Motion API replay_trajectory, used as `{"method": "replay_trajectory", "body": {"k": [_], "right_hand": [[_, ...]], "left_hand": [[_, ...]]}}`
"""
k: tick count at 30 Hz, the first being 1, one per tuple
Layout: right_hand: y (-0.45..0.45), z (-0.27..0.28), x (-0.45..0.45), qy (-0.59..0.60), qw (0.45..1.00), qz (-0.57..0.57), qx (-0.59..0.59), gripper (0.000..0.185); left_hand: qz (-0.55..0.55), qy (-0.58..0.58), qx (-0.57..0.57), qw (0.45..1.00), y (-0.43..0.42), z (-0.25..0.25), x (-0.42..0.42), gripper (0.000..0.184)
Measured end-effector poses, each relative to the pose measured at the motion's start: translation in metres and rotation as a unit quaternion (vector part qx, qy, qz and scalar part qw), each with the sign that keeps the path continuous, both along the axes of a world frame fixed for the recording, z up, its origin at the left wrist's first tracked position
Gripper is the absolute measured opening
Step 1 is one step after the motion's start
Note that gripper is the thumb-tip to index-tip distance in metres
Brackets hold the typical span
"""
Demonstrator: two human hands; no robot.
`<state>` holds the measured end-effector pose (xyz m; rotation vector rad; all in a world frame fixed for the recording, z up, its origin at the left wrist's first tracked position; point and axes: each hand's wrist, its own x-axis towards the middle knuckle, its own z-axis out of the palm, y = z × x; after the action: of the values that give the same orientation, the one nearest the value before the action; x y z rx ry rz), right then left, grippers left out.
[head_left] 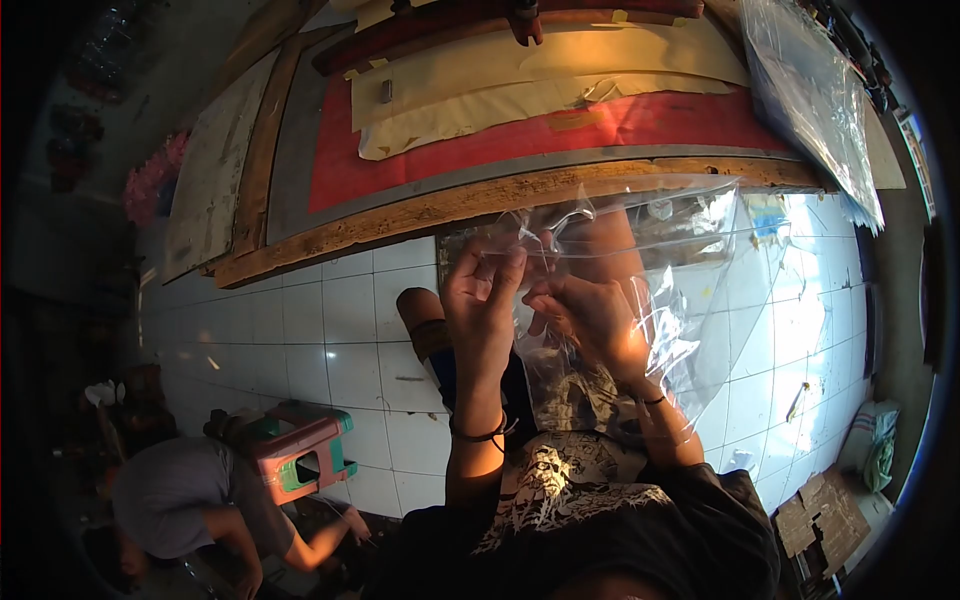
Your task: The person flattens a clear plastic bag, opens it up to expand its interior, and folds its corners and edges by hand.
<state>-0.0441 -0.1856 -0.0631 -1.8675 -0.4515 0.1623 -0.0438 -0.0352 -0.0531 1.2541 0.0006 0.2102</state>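
A clear, shiny plastic sheet [705, 275] hangs in front of my body, below the edge of the workbench; whether it is a single layer or a bag, I cannot tell. My left hand [482, 300] is closed on its left upper part, thumb pointing up and fingers curled. Close beside it, my right hand [592, 318] pinches the plastic with bent fingers. The rest of the sheet spreads to the right, over or beside my right forearm, with bright glare on its folds. My legs and the tiles show through it.
The wooden workbench [480, 200] bears a red sheet [335, 150] and yellowish paper [450, 105] ahead. Clear plastic sheets [815, 110] hang over its right corner. At lower left, another person [180, 495] bends near a red-green stool [300, 450]. Torn cardboard [825, 520] lies lower right.
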Motion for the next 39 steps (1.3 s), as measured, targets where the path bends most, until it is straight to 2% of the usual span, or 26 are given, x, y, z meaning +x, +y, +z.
{"method": "replay_trajectory", "body": {"k": [2, 4, 7, 11, 14, 17, 20, 22, 23, 25, 29, 30, 31, 35, 39], "right_hand": [[0.000, 0.004, 0.000, -0.015, 1.000, -0.006, -0.003, 0.019], [-0.001, 0.009, -0.001, 0.041, 0.999, 0.002, -0.014, 0.019], [0.000, 0.012, -0.002, 0.085, 0.996, 0.001, 0.021, 0.019], [0.002, 0.006, -0.004, 0.070, 0.995, -0.009, 0.072, 0.020], [0.001, 0.005, -0.003, 0.062, 0.998, 0.000, 0.003, 0.020], [0.001, 0.005, -0.003, 0.043, 0.999, 0.009, -0.010, 0.021], [-0.003, 0.000, -0.001, -0.049, 0.998, 0.026, -0.001, 0.019], [0.003, -0.008, 0.000, -0.114, 0.991, -0.036, 0.060, 0.020], [0.005, -0.009, 0.001, -0.145, 0.983, -0.066, 0.090, 0.021], [0.001, 0.014, 0.003, -0.232, 0.968, -0.097, 0.008, 0.026], [-0.005, 0.034, 0.003, -0.356, 0.906, -0.167, -0.160, 0.037], [-0.002, 0.029, 0.007, -0.357, 0.909, -0.175, -0.125, 0.045], [0.000, 0.029, 0.013, -0.370, 0.901, -0.178, -0.136, 0.046], [0.005, 0.038, 0.023, -0.389, 0.886, -0.175, -0.180, 0.050], [0.008, 0.039, 0.033, -0.378, 0.886, -0.170, -0.206, 0.047]], "left_hand": [[-0.003, 0.008, -0.020, 1.000, 0.000, 0.000, -0.001, 0.027], [-0.017, 0.013, -0.071, 0.997, -0.003, 0.014, -0.002, 0.026], [-0.030, -0.025, -0.004, 0.999, -0.002, 0.014, -0.001, 0.028], [-0.054, 0.001, -0.014, 0.998, -0.003, 0.023, -0.004, 0.028], [-0.042, 0.015, -0.024, 0.999, -0.003, 0.019, -0.003, 0.026], [-0.031, 0.010, -0.041, 0.999, -0.004, 0.017, -0.002, 0.023], [-0.035, 0.012, -0.047, 0.998, -0.003, 0.012, -0.003, 0.026], [-0.032, 0.008, -0.030, 0.999, 0.002, 0.005, -0.002, 0.035], [-0.034, 0.004, -0.057, 0.998, 0.001, 0.005, -0.004, 0.037], [-0.038, -0.003, -0.113, 0.993, -0.005, 0.016, -0.008, 0.044], [-0.022, -0.072, -0.013, 0.997, -0.005, 0.019, -0.008, 0.058], [-0.008, -0.090, 0.032, 0.995, -0.002, 0.016, -0.006, 0.058], [0.006, -0.106, 0.075, 0.991, -0.001, 0.016, -0.005, 0.059], [0.009, -0.062, 0.116, 0.991, -0.009, 0.026, -0.013, 0.060], [0.041, -0.061, 0.128, 0.989, -0.017, 0.000, -0.008, 0.060]]}}
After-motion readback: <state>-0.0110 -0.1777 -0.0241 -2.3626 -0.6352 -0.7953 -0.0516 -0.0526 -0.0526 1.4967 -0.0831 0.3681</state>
